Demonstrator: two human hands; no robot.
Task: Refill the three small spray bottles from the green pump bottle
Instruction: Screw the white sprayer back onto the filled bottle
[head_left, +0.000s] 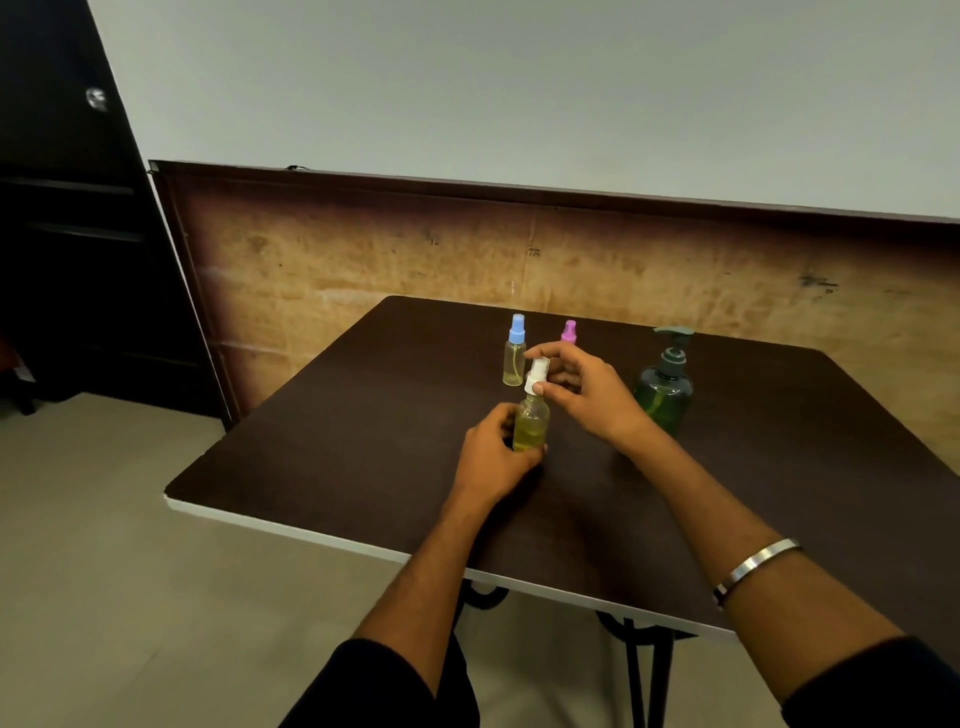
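On the dark table (363, 415) the left hand (496, 457) grips the body of a small bottle with a white top (532, 421), standing upright near the middle. The right hand (582, 389) pinches this white top with its fingertips. At 12 o'clock from it stand the blue-capped bottle (515, 351) and – partly hidden behind the right hand – the pink-capped bottle (569, 331). The green pump bottle (665, 384) stands at 2 o'clock, untouched.
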